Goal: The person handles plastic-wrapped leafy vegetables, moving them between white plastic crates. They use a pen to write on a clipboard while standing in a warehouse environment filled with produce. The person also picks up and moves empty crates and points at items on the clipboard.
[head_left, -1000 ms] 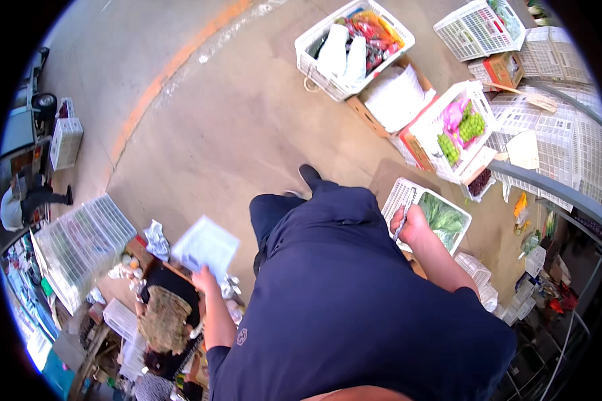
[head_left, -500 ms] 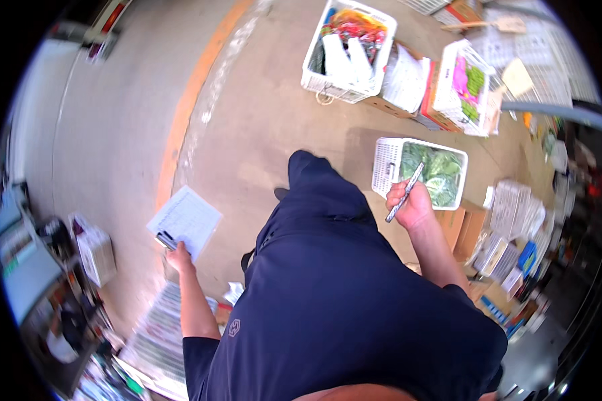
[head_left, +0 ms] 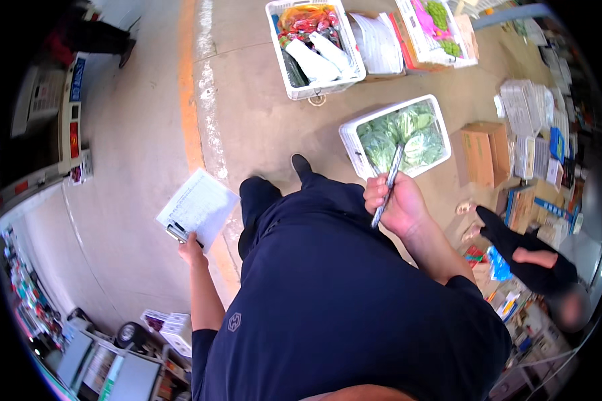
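My left hand [head_left: 190, 249] is closed on the clip end of a clipboard [head_left: 199, 208], which carries white sheets with writing and a dark pen by its metal clip. On the right, my right hand [head_left: 406, 206] is wrapped around a slim black-and-silver patterned pen [head_left: 396, 164], tilted with its upper end pointing away from me. Just beyond that hand, on the floor, stands a white plastic crate [head_left: 350, 145] filled with bagged leafy greens [head_left: 421, 144]. In the picture the pen overlaps the greens; I cannot tell that it touches them.
Ahead, a white crate [head_left: 281, 73] holds red produce and white packages, beside boxes and a crate of green and pink bags [head_left: 429, 27]. A cardboard box [head_left: 486, 154] stands right. Another person [head_left: 532, 250] is at the right; a vehicle [head_left: 67, 127] is at the left.
My view has turned and moved forward, so the greens crate now lies nearer, farther left in the picture. Both hands keep their hold. A person has come into view at the right.
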Demonstrator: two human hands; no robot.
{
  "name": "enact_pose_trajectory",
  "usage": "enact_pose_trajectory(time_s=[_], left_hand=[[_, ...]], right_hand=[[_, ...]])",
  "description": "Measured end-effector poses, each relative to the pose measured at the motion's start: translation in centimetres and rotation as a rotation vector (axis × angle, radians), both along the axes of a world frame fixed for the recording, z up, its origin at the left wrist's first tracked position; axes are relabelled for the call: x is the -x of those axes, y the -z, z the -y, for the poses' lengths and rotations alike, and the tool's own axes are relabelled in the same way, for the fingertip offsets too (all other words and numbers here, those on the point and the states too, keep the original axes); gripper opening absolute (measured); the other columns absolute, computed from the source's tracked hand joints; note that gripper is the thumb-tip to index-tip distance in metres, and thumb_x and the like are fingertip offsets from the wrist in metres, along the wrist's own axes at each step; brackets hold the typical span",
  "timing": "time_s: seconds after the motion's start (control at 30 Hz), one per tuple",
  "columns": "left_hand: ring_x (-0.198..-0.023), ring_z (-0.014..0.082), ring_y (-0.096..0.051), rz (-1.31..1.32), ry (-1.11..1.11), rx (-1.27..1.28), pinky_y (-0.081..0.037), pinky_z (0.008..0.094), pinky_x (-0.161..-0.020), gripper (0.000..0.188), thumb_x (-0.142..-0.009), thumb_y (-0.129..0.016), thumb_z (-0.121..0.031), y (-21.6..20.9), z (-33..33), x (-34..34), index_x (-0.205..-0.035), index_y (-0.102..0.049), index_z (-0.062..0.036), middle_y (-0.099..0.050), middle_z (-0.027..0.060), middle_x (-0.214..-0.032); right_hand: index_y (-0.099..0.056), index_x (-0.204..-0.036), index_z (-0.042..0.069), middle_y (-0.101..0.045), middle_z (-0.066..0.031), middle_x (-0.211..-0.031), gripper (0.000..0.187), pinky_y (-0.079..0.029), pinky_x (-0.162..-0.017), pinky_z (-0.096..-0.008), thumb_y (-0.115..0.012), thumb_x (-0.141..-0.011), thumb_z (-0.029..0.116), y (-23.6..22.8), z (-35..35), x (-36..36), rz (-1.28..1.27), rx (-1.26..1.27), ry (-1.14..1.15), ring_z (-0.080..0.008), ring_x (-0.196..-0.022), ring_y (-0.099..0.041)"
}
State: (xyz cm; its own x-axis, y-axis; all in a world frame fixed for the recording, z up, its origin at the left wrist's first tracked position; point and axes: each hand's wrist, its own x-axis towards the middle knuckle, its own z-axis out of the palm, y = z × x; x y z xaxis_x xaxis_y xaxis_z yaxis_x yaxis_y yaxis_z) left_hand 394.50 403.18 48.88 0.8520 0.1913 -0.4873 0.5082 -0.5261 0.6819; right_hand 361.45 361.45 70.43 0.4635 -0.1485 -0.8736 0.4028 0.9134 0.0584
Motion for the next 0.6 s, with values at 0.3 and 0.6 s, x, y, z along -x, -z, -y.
enact_pose_trajectory(time_s=[0.3, 0.6], left_hand=[[-0.074, 0.016, -0.059, 0.058, 0.251, -0.147, -0.048, 0.0362, -0.067, 0.034, -0.077, -0.068, -0.011, 2.6, 3.9, -22.7, -0.106, -0.067, 0.0067, -0.066, 0.0069, -0.087], [-0.067, 0.0208, -0.061, 0.006, 0.46, -0.355, -0.049, 0.0384, -0.063, 0.036, -0.073, -0.072, -0.019, 4.3, 9.8, -34.2, -0.1, -0.069, 0.0045, -0.067, 0.0097, -0.077]], right_hand=[[-0.046, -0.075, 0.009, -0.048, -0.0014, -0.068, 0.018, -0.039, -0.051, -0.0265, -0.046, -0.092, 0.014, 0.9, -4.4, -17.6, -0.123, 0.09, 0.081, -0.0114, -0.057, -0.048], [-0.046, -0.116, -0.017, -0.049, 0.0024, -0.07, 0.036, -0.038, -0.052, -0.0254, -0.042, -0.092, 0.009, -1.4, -6.3, -13.9, 0.044, 0.07, 0.621, -0.0076, -0.056, -0.046]])
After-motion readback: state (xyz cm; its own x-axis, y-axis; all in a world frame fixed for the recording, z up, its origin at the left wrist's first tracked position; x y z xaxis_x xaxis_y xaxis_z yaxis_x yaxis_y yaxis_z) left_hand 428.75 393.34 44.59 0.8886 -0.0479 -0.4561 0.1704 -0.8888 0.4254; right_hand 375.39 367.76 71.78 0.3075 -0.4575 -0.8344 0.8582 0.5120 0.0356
